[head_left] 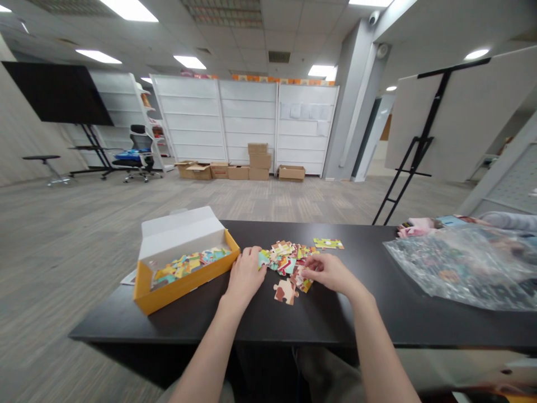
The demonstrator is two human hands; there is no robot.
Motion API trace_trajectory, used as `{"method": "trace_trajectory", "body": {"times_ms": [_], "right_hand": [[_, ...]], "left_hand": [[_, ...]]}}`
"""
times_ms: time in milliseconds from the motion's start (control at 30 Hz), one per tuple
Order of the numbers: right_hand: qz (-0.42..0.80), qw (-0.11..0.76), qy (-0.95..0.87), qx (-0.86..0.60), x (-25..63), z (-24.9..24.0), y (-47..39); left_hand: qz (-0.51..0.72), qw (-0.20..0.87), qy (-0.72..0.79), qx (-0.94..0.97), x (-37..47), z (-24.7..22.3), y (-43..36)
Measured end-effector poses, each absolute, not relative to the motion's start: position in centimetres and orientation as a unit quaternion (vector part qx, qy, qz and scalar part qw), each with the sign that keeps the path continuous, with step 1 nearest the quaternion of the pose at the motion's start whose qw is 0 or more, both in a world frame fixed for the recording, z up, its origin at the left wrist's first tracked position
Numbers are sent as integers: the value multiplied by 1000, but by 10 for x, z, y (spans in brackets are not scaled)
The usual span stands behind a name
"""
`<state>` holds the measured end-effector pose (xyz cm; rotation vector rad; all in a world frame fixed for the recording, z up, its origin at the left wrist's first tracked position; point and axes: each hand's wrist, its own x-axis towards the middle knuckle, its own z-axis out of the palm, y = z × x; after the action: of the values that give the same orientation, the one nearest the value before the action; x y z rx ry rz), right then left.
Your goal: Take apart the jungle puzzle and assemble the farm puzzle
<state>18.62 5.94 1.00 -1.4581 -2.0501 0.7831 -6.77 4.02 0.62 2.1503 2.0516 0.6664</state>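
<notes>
A: Hands first. Left hand [247, 271]: palm down, fingers loosely bent, tips at the left edge of the puzzle-piece pile [285, 257]. Whether it grips one, cannot tell.

B: Right hand [329, 272]: thumb and forefinger drawn close over the pile's right side, at a patterned piece. Pinch closed or not, cannot tell. Best handling, I judge: take one piece by its edges, lift slightly, then slide it clear of its overlapping neighbours.

A: And the left hand as a light fence, no pressing (bent tabs crease easily, I'd guess). Around the pile?

B: Cream-and-brown piece [285, 291] at the near edge, flat. Green piece [328, 243] apart, far right of the pile. Good spacing to copy; faces stay readable.

A: Further left, yellow box [193, 288], open, more pieces inside. Left hand sits right beside its corner; keep that elbow quiet.

B: Far right on the bench [251, 330], clear plastic bag [461, 274], well apart from the pile.
</notes>
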Motion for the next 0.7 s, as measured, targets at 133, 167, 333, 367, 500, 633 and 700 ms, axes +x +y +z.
{"method": "trace_trajectory", "body": {"times_ms": [133, 167, 333, 367, 500, 633, 700], "right_hand": [[226, 269, -768, -536, 168, 13, 64], [185, 269, -774, -542, 162, 14, 68], [61, 233, -811, -533, 131, 10, 95], [54, 222, -818, -528, 125, 6, 100], [49, 185, -820, -540, 109, -7, 111], [58, 167, -820, -545, 105, -12, 116], [64, 167, -820, -544, 106, -12, 118]], "left_hand": [[185, -7, 694, 695, -64, 6, 35], [178, -20, 696, 695, -63, 5, 34], [162, -41, 693, 701, -63, 3, 32], [164, -38, 691, 703, -64, 2, 32], [176, -26, 677, 714, -64, 1, 30], [175, -25, 667, 723, -62, 1, 29], [169, -19, 666, 726, -61, 2, 29]]}}
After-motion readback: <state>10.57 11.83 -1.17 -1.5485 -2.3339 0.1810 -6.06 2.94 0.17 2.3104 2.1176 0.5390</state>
